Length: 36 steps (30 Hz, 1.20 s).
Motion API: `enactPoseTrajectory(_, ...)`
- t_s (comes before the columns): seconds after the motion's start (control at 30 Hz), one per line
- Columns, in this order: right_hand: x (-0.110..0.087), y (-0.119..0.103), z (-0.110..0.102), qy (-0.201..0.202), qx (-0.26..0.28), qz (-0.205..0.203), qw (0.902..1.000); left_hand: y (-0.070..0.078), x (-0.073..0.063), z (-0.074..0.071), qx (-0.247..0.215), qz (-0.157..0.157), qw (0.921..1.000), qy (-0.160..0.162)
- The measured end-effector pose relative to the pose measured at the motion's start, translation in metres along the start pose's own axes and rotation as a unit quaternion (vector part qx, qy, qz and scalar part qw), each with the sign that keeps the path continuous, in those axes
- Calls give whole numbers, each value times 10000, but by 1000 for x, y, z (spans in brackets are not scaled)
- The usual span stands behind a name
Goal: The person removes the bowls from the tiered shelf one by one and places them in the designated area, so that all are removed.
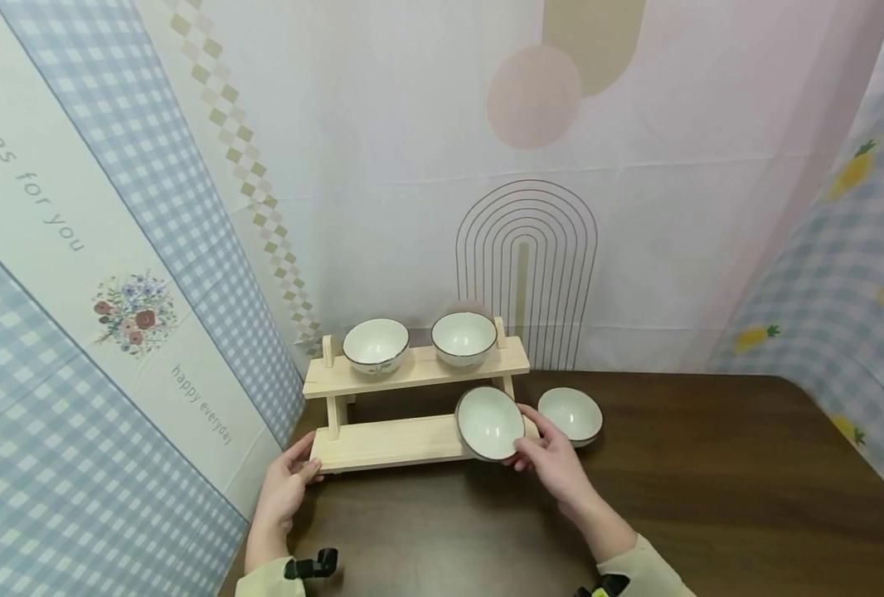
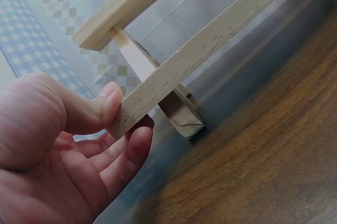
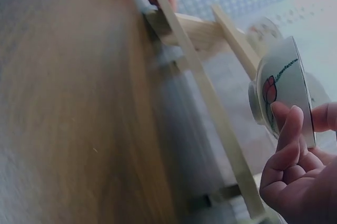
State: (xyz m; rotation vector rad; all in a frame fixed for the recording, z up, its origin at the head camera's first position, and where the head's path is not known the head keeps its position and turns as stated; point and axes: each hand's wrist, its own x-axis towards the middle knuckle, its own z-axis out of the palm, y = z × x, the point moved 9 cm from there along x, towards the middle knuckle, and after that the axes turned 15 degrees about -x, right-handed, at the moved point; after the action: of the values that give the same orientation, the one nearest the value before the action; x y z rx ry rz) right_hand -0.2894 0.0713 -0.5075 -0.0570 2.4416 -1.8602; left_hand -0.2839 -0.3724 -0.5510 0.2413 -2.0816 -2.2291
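My left hand (image 1: 285, 485) pinched the left end of the rack's (image 1: 333, 419) lower shelf (image 1: 390, 444), thumb above, fingers beneath. My right hand (image 1: 550, 456) gripped the first bowl (image 1: 490, 421) near its rim, fingers against the flower-painted outside. That bowl was tilted at the lower shelf's right end; I couldn't tell whether it touched the wood. A second bowl (image 1: 376, 342) and a third bowl (image 1: 463, 335) stood side by side on the upper shelf (image 1: 418, 367). A fourth bowl (image 1: 571, 414) sat on the counter (image 1: 711, 473), just beside the rack's right end.
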Motion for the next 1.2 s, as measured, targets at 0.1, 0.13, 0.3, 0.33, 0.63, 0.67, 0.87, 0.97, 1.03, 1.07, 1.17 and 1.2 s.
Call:
enactPoseTrajectory(0.1, 0, 1, -15, 139, -56, 12, 9999, 1, 1, 1, 20, 22, 10000, 17)
enactPoseTrajectory(0.13, 0, 1, -19, 159, -99, 0, 9998, 2, 1, 1, 20, 29, 10000, 28)
enactPoseTrajectory(0.3, 1, -3, -36, 222, -442, -62, 9988, 3, 2, 1, 14, 32, 10000, 62)
enactPoseTrajectory(0.33, 2, -3, -39, 223, -491, -61, 9985, 2, 2, 1, 7, 29, 10000, 71)
enactPoseTrajectory(0.63, 2, -1, -57, 180, -683, -91, 9975, 1, 1, 0, -9, 78, 9999, 69)
enactPoseTrajectory(0.67, 2, -1, -59, 167, -704, -107, 9973, 0, 1, 0, -3, 74, 9999, 67)
enactPoseTrajectory(0.87, 10, 3, -69, 13, -922, -164, 9956, -1, -1, 2, -15, 38, 9999, 132)
enactPoseTrajectory(0.97, 14, 3, -73, -84, -999, -174, 9948, 0, -1, 4, 3, 43, 9998, 178)
enactPoseTrajectory(1.03, 17, 3, -75, -161, -1034, -187, 9943, 0, -1, 6, 10, 52, 9998, 207)
enactPoseTrajectory(1.07, 18, 3, -76, -199, -1045, -196, 9941, 0, -1, 6, 12, 56, 9997, 232)
enactPoseTrajectory(1.17, 22, 4, -80, -282, -1085, -187, 9935, -1, 0, 8, -12, 79, 9996, 281)
enactPoseTrajectory(1.2, 23, 5, -82, -302, -1097, -180, 9933, -1, 0, 9, -14, 83, 9995, 297)
